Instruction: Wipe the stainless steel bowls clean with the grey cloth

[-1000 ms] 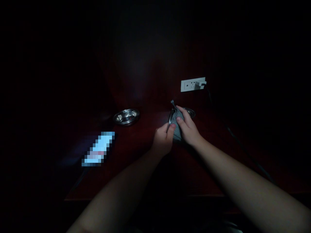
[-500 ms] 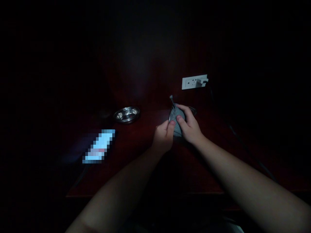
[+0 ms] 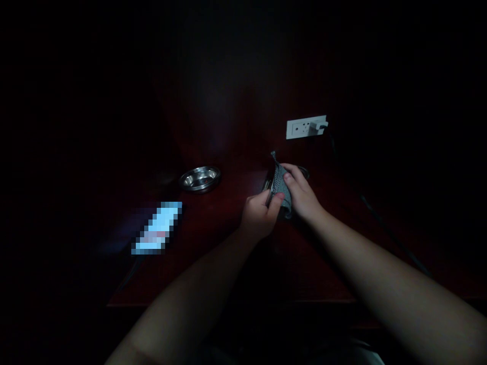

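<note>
In the middle of the head view, my two hands are close together over the table. My left hand (image 3: 261,215) is closed round the lower edge of a shiny metal dish (image 3: 268,181), its thumb pressing on a grey woven cloth (image 3: 283,188). The dish is tilted on edge and mostly hidden, so its full shape cannot be made out. My right hand (image 3: 302,195) is closed on the cloth from the right, thumb and fingers pressing it against the dish. A twisted corner of the cloth sticks up at the top.
A steel bowl (image 3: 200,179) stands on the dark red table (image 3: 224,243), left of my hands. Nearer me lies a lit phone (image 3: 158,228), its screen blurred. A white wall socket (image 3: 306,127) holds a plug. A cable (image 3: 391,233) runs along the right. The surroundings are very dark.
The dish and cloth have turned, so more of the metal shows on the left. My left thumb and right hand have shifted slightly right, and the cloth's lower edge hangs further out.
</note>
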